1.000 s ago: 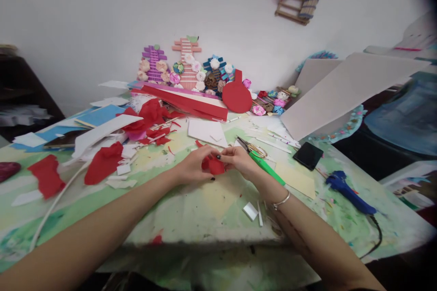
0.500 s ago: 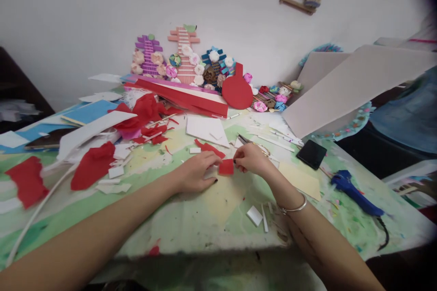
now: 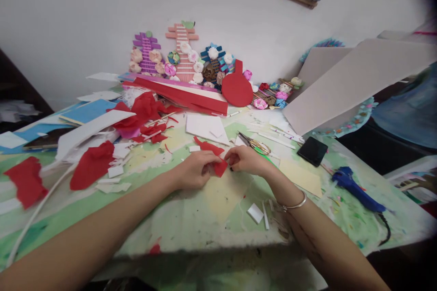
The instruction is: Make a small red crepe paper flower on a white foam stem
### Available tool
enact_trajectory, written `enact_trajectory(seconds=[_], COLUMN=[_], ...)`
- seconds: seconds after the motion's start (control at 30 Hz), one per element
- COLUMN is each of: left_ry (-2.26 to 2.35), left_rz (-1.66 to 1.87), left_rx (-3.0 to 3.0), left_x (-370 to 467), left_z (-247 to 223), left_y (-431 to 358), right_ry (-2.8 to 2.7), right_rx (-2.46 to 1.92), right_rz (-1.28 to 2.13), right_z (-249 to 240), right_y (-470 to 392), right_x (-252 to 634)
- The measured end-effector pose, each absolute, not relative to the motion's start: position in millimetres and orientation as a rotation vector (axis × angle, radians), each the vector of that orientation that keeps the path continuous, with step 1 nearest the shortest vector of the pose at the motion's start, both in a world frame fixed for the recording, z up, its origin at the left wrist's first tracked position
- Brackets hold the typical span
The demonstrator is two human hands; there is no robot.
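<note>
A small red piece of paper (image 3: 220, 168) is tilted just above the painted tabletop between my hands. My left hand (image 3: 195, 169) pinches its left side between thumb and fingers. My right hand (image 3: 246, 161) has curled fingers, their tips at the right corner of the piece; the exact contact is partly hidden. Behind my hands lie a torn red strip (image 3: 209, 146), a small white block (image 3: 194, 148) and a white foam sheet (image 3: 206, 128). Scissors (image 3: 254, 142) with gold-coloured handles rest just behind my right hand.
To the right lie a black flat device (image 3: 312, 151), a yellow sheet (image 3: 300, 177) and a blue glue gun (image 3: 358, 189). White scraps (image 3: 255, 213) are near the front edge. Red scraps (image 3: 93, 166) and a white cable (image 3: 43, 213) occupy the left. A red round cutout (image 3: 238, 87) leans at the back.
The red piece has turned and tilted, with my left fingers now closed over its left side. My right hand has shifted slightly left, and more of the scissors shows.
</note>
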State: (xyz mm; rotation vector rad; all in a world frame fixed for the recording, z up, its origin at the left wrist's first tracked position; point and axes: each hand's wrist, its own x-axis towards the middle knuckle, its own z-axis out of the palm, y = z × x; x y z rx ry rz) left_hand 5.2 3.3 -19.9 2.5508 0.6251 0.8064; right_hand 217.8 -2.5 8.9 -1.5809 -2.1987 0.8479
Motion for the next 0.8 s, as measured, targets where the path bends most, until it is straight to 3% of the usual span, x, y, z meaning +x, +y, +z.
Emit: enact_trajectory(seconds=[0.5, 0.8], left_ry=[0.868, 1.155], left_rz=[1.146, 0.939], left_rx=[2.239, 2.021], left_x=[12, 10], left_z=[-13, -15], left_y=[0, 1], right_ry=[-2.362, -2.031], right_rx=[-1.46, -1.316], right_rz=[0.77, 0.436], right_z=[18, 103], right_y=[-15, -71], right_x=[207, 258])
